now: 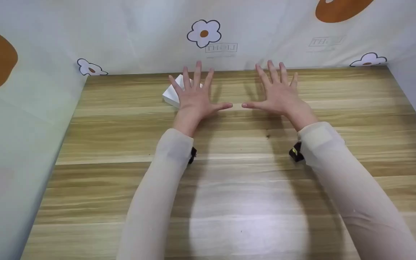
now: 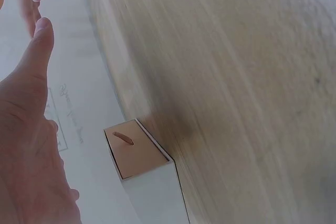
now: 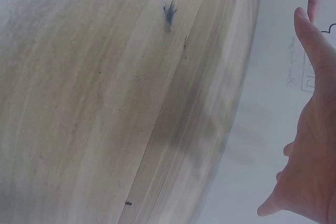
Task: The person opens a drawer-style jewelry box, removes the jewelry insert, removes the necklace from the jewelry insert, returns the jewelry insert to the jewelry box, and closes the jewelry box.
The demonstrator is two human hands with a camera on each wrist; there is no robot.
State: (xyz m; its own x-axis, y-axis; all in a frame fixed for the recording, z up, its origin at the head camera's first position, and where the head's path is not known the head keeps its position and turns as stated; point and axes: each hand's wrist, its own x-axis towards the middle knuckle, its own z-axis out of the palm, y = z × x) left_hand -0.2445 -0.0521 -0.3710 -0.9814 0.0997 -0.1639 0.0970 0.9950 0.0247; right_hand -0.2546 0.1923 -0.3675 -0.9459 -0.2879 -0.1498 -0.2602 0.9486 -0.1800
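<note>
Both hands are held over the wooden table with fingers spread and nothing in them. In the head view my left hand (image 1: pixel 195 99) overlaps a white box (image 1: pixel 172 96) near the table's back edge and hides part of it. Seen from the left wrist, the box (image 2: pixel 155 195) has white sides and a brown end panel (image 2: pixel 142 158) with a small curved slit. My right hand (image 1: pixel 282 95) is to the right, above bare wood. The two thumbs point at each other with a small gap between the tips.
A pale cloth wall (image 1: pixel 150 39) with printed flowers and orange shapes rises behind the wooden table (image 1: pixel 251 151) and along its sides. Small dark marks (image 3: pixel 169 15) dot the wood. A black device (image 1: pixel 296 152) sits at the right wrist.
</note>
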